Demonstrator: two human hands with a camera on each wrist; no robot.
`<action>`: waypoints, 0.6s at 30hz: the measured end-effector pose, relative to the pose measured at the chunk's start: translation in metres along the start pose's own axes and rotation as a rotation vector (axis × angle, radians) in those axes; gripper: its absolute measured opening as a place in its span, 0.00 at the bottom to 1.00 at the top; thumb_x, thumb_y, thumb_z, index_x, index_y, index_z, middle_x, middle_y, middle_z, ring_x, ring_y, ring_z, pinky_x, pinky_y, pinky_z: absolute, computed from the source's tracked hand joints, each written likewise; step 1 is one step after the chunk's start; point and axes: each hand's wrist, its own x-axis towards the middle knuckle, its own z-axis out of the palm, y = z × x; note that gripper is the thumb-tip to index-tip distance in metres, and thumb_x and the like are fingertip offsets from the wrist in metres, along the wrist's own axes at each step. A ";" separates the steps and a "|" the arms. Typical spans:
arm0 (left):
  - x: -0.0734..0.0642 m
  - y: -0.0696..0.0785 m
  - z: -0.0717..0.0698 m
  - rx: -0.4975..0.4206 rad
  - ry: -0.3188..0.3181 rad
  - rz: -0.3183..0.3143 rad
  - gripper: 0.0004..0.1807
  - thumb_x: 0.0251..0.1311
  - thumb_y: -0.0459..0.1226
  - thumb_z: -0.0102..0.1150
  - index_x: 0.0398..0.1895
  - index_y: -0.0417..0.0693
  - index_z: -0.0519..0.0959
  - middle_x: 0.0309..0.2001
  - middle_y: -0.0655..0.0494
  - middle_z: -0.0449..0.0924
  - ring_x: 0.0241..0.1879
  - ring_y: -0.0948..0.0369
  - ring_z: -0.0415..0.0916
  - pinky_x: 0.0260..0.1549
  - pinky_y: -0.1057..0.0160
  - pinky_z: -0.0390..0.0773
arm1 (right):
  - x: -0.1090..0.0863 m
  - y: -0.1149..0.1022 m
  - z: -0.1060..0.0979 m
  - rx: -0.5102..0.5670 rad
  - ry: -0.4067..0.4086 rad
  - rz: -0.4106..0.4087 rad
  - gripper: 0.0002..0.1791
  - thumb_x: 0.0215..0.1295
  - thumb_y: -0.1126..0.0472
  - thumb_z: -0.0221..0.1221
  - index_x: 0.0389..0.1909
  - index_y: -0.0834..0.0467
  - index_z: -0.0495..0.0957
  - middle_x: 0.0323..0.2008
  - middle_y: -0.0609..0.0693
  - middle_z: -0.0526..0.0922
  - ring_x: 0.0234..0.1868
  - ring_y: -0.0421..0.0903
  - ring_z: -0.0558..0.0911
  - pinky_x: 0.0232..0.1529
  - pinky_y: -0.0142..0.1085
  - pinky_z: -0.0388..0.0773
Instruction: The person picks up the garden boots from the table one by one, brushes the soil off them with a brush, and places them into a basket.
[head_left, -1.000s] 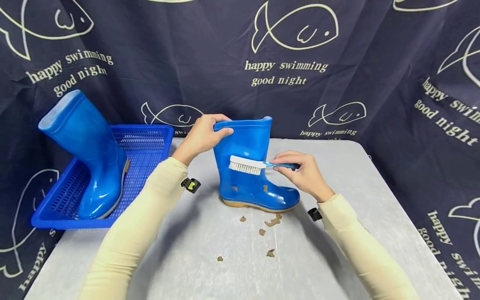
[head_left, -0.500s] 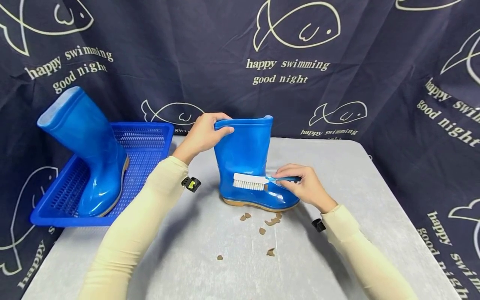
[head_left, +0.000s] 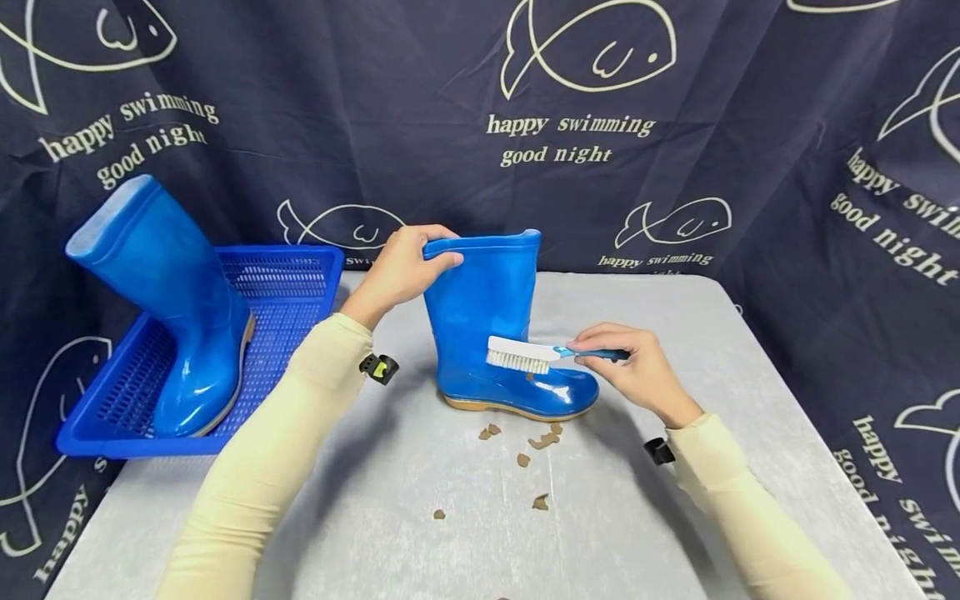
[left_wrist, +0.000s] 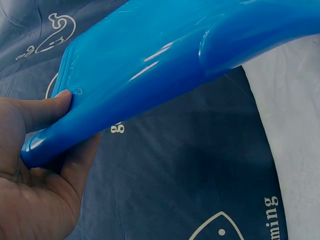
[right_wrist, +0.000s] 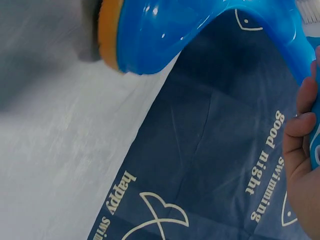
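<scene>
A blue rubber boot (head_left: 480,300) with a tan sole stands upright on the table, toe to the right. My left hand (head_left: 405,265) grips the boot's top rim at the back, thumb outside, as the left wrist view also shows. In my right hand (head_left: 630,367) is a scrub brush (head_left: 525,352) with a white head and blue handle. Its white bristles point down and overlap the boot's ankle in the head view. A small brown patch (head_left: 530,377) shows on the boot just under the brush. Only the brush's edge appears in the right wrist view.
At the left, a blue plastic basket (head_left: 75,433) holds a second blue boot (head_left: 180,283), leaning with its top outward. Several brown flakes (head_left: 543,440) lie on the grey table (head_left: 600,517) in front of the upright boot. A dark fish-print cloth (head_left: 420,100) hangs behind.
The brush in my right hand has moved down from the boot shaft to the ankle, then right. One more brown flake lies by the sole. My left hand keeps its grip on the rim.
</scene>
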 end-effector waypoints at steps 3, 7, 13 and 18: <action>0.000 -0.002 0.000 -0.005 0.004 0.001 0.17 0.70 0.41 0.60 0.58 0.47 0.80 0.59 0.50 0.82 0.56 0.51 0.80 0.63 0.46 0.77 | -0.004 -0.001 -0.004 0.010 0.020 0.000 0.14 0.54 0.78 0.69 0.40 0.61 0.89 0.41 0.56 0.88 0.47 0.30 0.83 0.48 0.20 0.78; 0.002 -0.003 0.002 -0.008 -0.001 -0.001 0.17 0.70 0.41 0.59 0.58 0.47 0.80 0.59 0.50 0.82 0.56 0.51 0.80 0.63 0.46 0.77 | -0.010 -0.001 -0.008 0.000 0.072 -0.010 0.15 0.50 0.80 0.69 0.39 0.63 0.89 0.40 0.58 0.88 0.47 0.30 0.83 0.47 0.20 0.79; 0.004 -0.006 0.000 -0.019 0.001 0.000 0.17 0.70 0.41 0.59 0.58 0.48 0.80 0.59 0.50 0.82 0.57 0.51 0.80 0.62 0.46 0.77 | -0.019 0.002 -0.014 -0.009 0.125 -0.006 0.16 0.48 0.81 0.70 0.37 0.64 0.89 0.38 0.59 0.87 0.45 0.32 0.83 0.44 0.20 0.79; 0.006 -0.009 -0.003 -0.017 0.006 -0.002 0.17 0.70 0.42 0.60 0.58 0.49 0.80 0.58 0.50 0.82 0.56 0.51 0.80 0.62 0.46 0.77 | -0.026 0.009 -0.016 -0.036 0.138 0.015 0.16 0.47 0.81 0.71 0.37 0.64 0.89 0.39 0.59 0.88 0.46 0.30 0.83 0.46 0.19 0.78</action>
